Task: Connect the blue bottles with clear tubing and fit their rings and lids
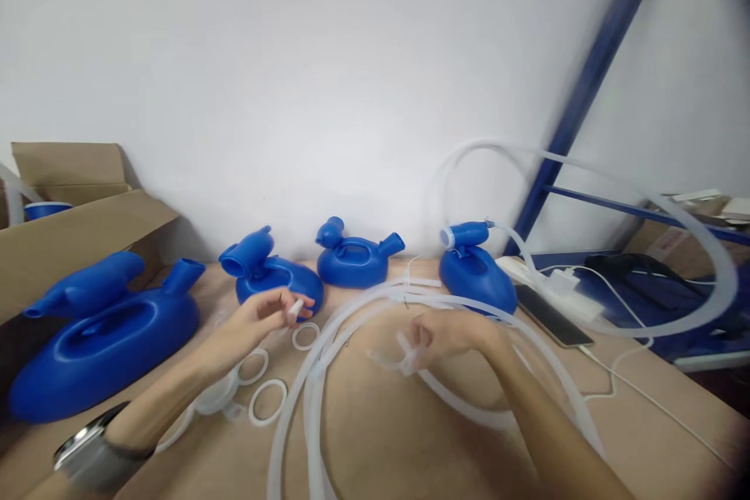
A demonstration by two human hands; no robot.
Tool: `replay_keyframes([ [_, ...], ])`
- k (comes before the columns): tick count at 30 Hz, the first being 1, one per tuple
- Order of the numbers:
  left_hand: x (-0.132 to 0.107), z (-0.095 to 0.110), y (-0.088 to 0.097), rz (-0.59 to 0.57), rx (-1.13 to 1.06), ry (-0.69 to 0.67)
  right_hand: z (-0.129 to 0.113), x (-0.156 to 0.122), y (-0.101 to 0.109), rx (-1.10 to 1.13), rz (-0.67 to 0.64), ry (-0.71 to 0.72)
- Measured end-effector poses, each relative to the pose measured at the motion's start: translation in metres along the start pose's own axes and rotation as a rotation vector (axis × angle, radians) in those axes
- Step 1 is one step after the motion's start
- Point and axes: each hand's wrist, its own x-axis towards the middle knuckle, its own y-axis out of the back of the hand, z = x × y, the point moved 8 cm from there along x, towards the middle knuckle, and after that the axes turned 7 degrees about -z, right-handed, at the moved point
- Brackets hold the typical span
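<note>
My left hand [270, 311] pinches a small white plastic piece [296, 309] between thumb and fingers, in front of a blue plastic bottle [293, 278] with a handle. Over the coil of translucent tubing [310, 398], my right hand [448, 332] is closed on a translucent plastic piece [405, 359]. Motion blurs that piece, and I cannot make out its exact shape. Three white rings lie below my left hand, among them a ring [268, 383]. Some translucent caps [218, 397] rest beside them, partly hidden by my left forearm.
More blue bottles stand along the wall: a big one [105, 351] at left, one [355, 262] in the middle, and one [477, 277] with a hose [718, 258] looping right. A cardboard box [82, 223] is at far left. A phone [551, 316] and cables lie at right.
</note>
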Motion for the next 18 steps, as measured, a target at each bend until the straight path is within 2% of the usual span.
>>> replay_keyframes([
  [3,0.066,0.024,0.023,0.285,0.333,0.041,-0.002,0.004,-0.011,0.017,-0.107,-0.003],
  [5,0.110,0.034,0.033,0.384,0.436,0.069,-0.004,-0.002,-0.009,0.048,-0.114,0.011],
  [7,0.147,0.036,0.040,0.424,0.510,0.138,-0.006,-0.012,-0.004,0.081,-0.094,0.030],
  [9,0.175,0.029,0.045,0.403,0.551,0.225,-0.006,-0.022,0.005,0.118,-0.038,0.064],
  [11,0.191,0.018,0.048,0.364,0.575,0.300,-0.006,-0.028,0.013,0.160,0.043,0.115],
  [13,0.197,0.008,0.050,0.346,0.597,0.339,-0.004,-0.028,0.020,0.181,0.131,0.167],
  [16,0.193,0.002,0.047,0.363,0.622,0.315,0.002,-0.019,0.024,0.151,0.236,0.193],
  [18,0.185,0.005,0.041,0.403,0.639,0.256,0.005,-0.013,0.027,0.150,0.297,0.205],
])
